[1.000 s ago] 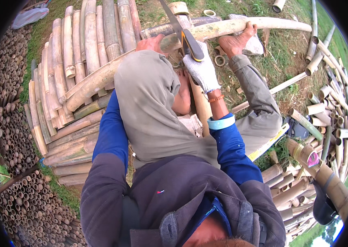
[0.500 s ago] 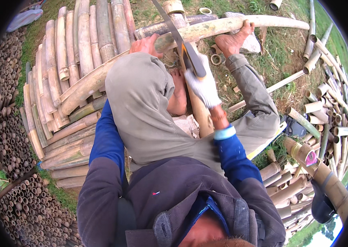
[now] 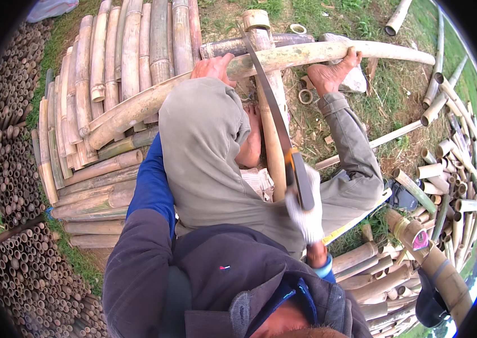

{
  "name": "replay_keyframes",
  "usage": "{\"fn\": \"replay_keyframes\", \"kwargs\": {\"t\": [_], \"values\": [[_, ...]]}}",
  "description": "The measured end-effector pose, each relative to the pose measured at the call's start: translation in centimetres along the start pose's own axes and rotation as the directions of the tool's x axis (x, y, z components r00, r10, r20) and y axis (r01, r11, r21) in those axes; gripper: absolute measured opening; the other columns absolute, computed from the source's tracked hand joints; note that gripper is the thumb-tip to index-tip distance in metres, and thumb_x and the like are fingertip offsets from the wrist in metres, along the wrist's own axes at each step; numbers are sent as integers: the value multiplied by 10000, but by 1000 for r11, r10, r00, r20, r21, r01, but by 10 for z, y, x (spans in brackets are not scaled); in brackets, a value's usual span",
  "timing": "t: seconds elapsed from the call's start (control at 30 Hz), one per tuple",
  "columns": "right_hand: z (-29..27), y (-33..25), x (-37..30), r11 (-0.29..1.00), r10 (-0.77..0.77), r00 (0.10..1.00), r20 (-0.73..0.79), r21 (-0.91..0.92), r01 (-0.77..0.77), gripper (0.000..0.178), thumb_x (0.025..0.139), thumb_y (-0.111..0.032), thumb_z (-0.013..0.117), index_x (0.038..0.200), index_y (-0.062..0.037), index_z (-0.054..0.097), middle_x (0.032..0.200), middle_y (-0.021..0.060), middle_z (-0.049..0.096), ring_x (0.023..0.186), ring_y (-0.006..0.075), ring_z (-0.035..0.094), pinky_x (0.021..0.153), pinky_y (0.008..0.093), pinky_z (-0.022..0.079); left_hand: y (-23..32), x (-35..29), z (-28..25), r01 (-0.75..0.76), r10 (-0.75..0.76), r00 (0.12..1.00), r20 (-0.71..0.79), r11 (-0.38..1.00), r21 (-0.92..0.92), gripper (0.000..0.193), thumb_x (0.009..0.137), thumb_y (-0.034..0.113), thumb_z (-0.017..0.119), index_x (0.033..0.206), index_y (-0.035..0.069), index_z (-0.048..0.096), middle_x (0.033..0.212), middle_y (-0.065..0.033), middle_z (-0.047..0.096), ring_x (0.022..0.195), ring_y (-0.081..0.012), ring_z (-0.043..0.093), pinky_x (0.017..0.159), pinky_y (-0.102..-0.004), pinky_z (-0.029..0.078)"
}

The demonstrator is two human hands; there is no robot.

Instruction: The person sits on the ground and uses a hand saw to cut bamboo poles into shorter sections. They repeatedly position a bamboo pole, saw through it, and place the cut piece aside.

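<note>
A long, curved bamboo pole [image 3: 295,56] lies across the scene from lower left to upper right, over an upright bamboo post [image 3: 273,87]. My bare left hand [image 3: 213,69] grips it just beyond my raised knee, its fingers partly hidden. In its white knitted glove, my right hand [image 3: 306,209] is closed on the dark and orange handle of a handsaw [image 3: 272,104]. Near its far end, the blade crosses the pole right of my left hand. One bare foot [image 3: 331,73] presses on the pole farther right; the other foot [image 3: 250,138] is beside the post.
Cut bamboo lengths [image 3: 131,50] lie side by side at the left, beyond stacked bamboo tubes [image 3: 35,265]. Loose bamboo pieces [image 3: 458,186] are heaped at the right. Small bamboo rings [image 3: 305,97] and a stone [image 3: 354,80] lie near my foot. A dark cap [image 3: 431,301] hangs lower right.
My right hand has drawn the saw back toward my body, so more blade shows on the near side of the pole. My left hand keeps its hold; the whole view has shifted slightly.
</note>
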State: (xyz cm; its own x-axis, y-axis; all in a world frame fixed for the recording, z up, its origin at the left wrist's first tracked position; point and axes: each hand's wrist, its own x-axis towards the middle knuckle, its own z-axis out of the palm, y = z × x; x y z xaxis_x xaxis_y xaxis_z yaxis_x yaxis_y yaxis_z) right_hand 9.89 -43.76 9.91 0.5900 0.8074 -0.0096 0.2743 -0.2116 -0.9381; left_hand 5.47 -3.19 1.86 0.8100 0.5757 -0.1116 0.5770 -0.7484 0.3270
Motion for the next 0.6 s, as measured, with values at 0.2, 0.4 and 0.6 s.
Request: {"fn": "replay_keyframes", "kwargs": {"t": [0.2, 0.4, 0.6], "values": [[63, 21, 162, 977, -181, 983, 15, 114, 178, 499, 933, -107, 766, 1378, -25, 554, 1249, 166, 645, 1111, 241, 637, 1000, 354, 525, -33, -9, -12, 142, -142, 990, -13, 987, 76, 827, 742, 471, 892, 1474, 226, 593, 1146, -195, 793, 1099, -412, 757, 966, -514, 591], [-3, -5, -8, 995, -2, 996, 92, -98, 11, 687, 885, 43, 633, 1542, -15, 439, 1385, 168, 591, 1233, 237, 606, 1095, 357, 485, -26, -11, -7, 148, -155, 982, 105, 986, 76, 858, 748, 487, 886, 1505, 238, 570, 1154, -197, 791, 1139, -406, 745, 987, -506, 580], [-2, -2, -4, 996, 2, 1000, 13, -88, -1, 636, 905, 7, 648, 1516, -13, 476, 1331, 176, 620, 1127, 243, 666, 1021, 366, 532, -11, 4, 12, 63, -62, 998, -16, 995, 74, 830, 763, 423, 916, 1490, 194, 588, 1151, -203, 783, 1155, -392, 736, 1013, -506, 569]]}}
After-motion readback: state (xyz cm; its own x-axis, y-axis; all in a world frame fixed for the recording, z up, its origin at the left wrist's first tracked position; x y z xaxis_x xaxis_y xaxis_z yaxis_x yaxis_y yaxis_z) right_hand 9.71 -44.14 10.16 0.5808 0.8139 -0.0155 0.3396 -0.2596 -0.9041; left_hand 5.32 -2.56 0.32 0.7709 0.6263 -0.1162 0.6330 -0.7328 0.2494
